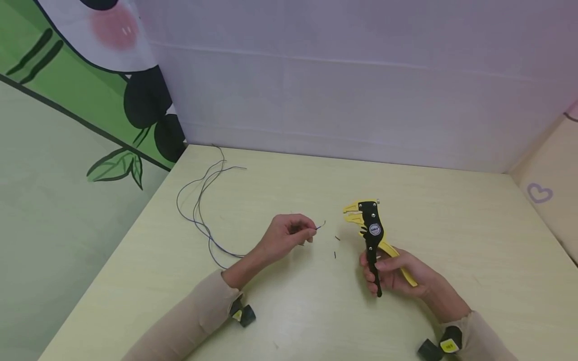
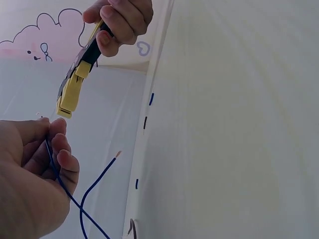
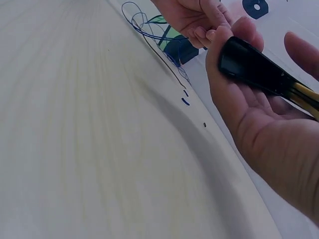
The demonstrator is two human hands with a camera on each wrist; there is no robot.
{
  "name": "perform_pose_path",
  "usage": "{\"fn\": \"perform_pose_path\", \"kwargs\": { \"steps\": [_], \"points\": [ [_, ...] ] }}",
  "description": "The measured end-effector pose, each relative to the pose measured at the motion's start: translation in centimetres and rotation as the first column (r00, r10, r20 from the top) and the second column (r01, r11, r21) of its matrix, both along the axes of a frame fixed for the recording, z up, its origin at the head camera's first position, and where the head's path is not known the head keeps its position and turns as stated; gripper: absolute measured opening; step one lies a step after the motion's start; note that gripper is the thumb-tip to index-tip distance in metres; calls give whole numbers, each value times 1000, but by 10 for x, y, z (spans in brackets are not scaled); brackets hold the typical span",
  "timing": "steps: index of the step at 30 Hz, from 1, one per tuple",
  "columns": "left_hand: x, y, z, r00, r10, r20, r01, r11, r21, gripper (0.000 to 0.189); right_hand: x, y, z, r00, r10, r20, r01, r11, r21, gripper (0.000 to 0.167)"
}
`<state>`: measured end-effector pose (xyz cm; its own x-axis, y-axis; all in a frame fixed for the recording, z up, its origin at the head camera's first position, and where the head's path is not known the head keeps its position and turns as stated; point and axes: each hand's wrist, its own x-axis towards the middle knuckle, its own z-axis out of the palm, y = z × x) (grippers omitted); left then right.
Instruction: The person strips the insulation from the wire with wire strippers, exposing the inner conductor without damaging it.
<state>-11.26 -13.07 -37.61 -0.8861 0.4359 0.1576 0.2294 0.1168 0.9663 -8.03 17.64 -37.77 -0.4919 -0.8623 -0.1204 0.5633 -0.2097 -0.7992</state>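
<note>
My left hand (image 1: 286,235) pinches a thin blue wire (image 2: 62,182) between thumb and fingertips, close to the wire's end. The short bare end (image 1: 322,224) pokes out to the right of the fingertips. In the left wrist view, a second stretch of blue wire (image 2: 95,180) with a bare copper tip hangs beside that hand. My right hand (image 1: 413,276) holds a yellow and black wire stripper (image 1: 372,215) upright by its handles. Its yellow jaws stand apart, facing left towards the wire end, with nothing between them.
Long loops of blue and dark wire (image 1: 209,239) trail over the table's left side to the back edge. Small cut bits of insulation (image 1: 337,238) lie between the hands. A white cloth-like wall (image 1: 343,105) stands behind the table (image 1: 474,225).
</note>
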Motion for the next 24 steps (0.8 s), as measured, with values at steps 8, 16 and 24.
{"fn": "perform_pose_path", "kwargs": {
  "steps": [8,16,24],
  "points": [
    [-1,-1,-1,1000,-21,-8,21,1000,-15,16,-2,4,-2,1000,-26,0,26,1000,5,42],
    [-1,0,-3,999,-37,21,37,999,-15,17,-6,11,-8,998,-62,20,60,996,63,42],
    [-3,0,-4,996,-53,66,59,994,-91,17,-9,14,-9,998,-54,29,52,997,59,44]
  ]
}}
